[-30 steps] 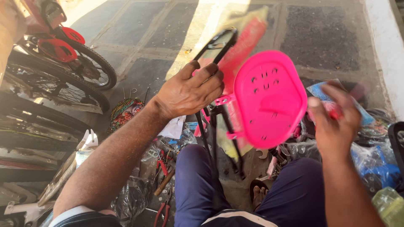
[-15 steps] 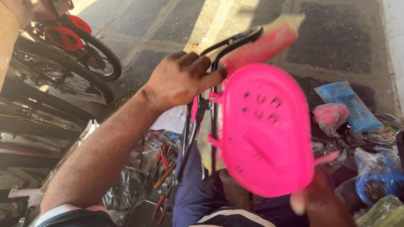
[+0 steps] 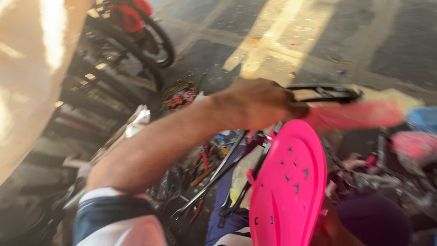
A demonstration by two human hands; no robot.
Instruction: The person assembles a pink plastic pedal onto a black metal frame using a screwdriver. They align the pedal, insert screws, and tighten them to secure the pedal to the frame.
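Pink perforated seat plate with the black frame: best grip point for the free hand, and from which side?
Judging by pose: take the pink seat plate by its rounded lower right edge, coming from the right. The plate stands on edge, that rim looks bare, and the left hand already holds the black frame up top. The right hand is hidden.

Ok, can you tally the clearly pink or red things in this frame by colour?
Pink: 2, the perforated pink plastic seat and the pink wrapped bar next to the left hand.
Red: 1, the red bicycle part at top left.
Total: 3. The blurred pinkish clutter at right is left out.
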